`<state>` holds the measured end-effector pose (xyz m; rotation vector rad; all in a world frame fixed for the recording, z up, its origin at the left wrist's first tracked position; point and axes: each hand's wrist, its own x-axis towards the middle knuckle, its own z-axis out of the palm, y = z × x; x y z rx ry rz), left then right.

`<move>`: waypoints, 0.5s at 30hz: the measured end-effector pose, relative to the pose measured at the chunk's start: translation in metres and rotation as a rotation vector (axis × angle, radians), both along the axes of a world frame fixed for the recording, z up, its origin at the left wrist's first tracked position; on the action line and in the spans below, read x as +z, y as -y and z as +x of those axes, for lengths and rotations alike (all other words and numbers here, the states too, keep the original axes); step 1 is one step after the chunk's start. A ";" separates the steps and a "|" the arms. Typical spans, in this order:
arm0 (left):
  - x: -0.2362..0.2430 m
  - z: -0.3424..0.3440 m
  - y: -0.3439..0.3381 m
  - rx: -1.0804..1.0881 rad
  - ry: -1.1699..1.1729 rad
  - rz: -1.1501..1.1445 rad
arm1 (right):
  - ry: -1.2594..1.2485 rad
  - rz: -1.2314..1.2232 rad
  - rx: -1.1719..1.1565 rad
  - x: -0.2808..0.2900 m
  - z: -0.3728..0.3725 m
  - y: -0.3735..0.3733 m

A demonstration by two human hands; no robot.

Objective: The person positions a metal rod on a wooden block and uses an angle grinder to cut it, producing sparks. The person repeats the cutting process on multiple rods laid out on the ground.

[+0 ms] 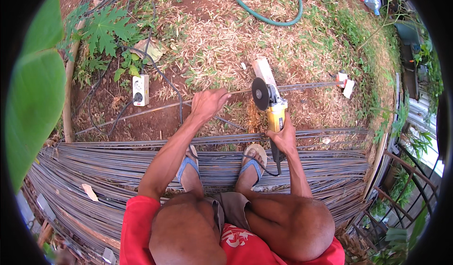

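Metal rods (118, 156): a broad layer lying side to side under both sandals (253, 168); they could roll if weight shifts, spoiling balance.
Held rod (240, 91): crosswise on the ground just ahead of that layer, passing by the disc; it could jump or twist if the left grip slackens.
Black cable (181, 114): close beside the left forearm; a sideways swing might snag it.
Angle grinder (276, 116): yellow, its head over the rod line; it could kick back if the disc binds.
Left hand (210, 103): grip closed around the rod, near the disc; a slip would endanger the fingers.
Right hand (284, 135): grip wrapped around the grinder's body, alone in supporting it.
Disc (260, 94): dark, round; contact and spin I cannot tell; sparks might light dry grass (207, 52).
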<state>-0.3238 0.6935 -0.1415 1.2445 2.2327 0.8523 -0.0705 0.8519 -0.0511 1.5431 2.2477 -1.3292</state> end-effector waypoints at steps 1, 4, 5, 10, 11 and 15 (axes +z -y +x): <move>0.000 -0.001 0.000 -0.002 0.010 -0.019 | 0.008 -0.001 0.007 0.000 -0.001 -0.001; -0.006 0.000 0.003 0.005 -0.003 0.005 | 0.021 0.009 0.023 -0.001 -0.003 -0.002; -0.007 0.000 0.003 0.008 -0.002 0.005 | 0.018 0.022 0.024 -0.003 -0.002 -0.002; -0.007 0.000 0.003 0.019 -0.001 0.025 | 0.028 0.044 0.038 -0.002 -0.003 -0.001; -0.008 0.000 0.003 0.015 0.000 0.011 | 0.031 0.048 0.037 -0.004 -0.002 -0.001; -0.009 -0.002 0.005 0.016 -0.003 -0.008 | -0.012 0.024 0.023 -0.008 -0.001 0.002</move>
